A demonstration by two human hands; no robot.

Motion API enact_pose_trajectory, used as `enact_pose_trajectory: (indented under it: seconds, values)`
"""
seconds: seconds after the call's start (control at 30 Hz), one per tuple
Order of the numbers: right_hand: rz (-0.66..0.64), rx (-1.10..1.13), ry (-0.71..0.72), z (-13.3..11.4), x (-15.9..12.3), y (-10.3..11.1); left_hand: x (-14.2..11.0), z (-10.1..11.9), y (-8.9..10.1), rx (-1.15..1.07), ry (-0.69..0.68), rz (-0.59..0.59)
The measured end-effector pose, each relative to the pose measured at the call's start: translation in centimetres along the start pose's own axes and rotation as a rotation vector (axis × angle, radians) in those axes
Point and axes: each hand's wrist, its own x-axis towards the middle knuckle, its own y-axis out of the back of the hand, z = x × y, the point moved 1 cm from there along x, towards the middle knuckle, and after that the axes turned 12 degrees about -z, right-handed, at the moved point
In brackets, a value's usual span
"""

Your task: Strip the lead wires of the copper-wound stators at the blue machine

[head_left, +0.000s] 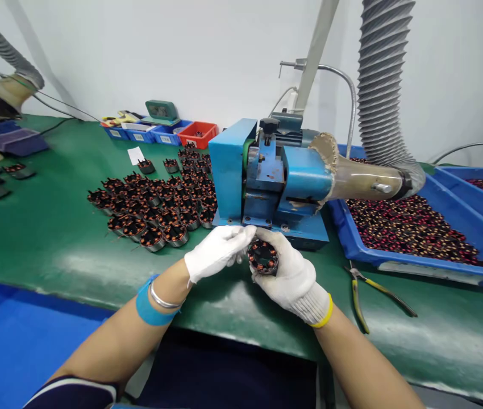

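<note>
My right hand (290, 272), in a white knit glove with a yellow cuff edge, grips a wire-wound motor stator (262, 257). The stator is a dark ring with copper coils inside, its open face tilted towards me. My left hand (220, 250), also in a white glove, has its fingers pinched together at the stator's upper left edge. Whatever lies between those fingertips is too small to make out. Just beyond both hands stands a blue belt machine (262, 176) on the bench.
Many similar stators (160, 199) cover the green bench (75, 238) left of the machine. At right are a blue bin (361, 250) of small wound parts and yellow-handled pliers (358, 289). A grey hose (384, 96) joins the machine's duct. Small bins (199, 135) line the back.
</note>
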Motion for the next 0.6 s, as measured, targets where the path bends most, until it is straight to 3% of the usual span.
enact_pose_trajectory:
  seconds: [0.1, 0.27, 0.33, 0.47, 0.6]
  values:
    - [-0.036, -0.033, 0.034, -0.2, -0.1, 0.1, 0.0, 0.4, -0.1, -0.153, 0.015, -0.1]
    - [-0.112, -0.089, 0.104, -0.5, -0.2, -0.4, 1.0, 1.0, 1.3, -0.51, -0.138, 0.173]
    - [-0.099, -0.089, 0.063, -0.4, -0.2, -0.6, 1.0, 0.9, 1.7, -0.424, -0.088, 0.156]
    - [-0.025, 0.001, 0.002, -0.1, -0.1, -0.8, 0.3, 0.4, 0.8, -0.115, 0.066, -0.061]
    - [-0.021, 0.161, -0.04, -0.7, -0.1, -0.8, 0.3, 0.2, -0.6, -0.228, 0.028, 0.005]
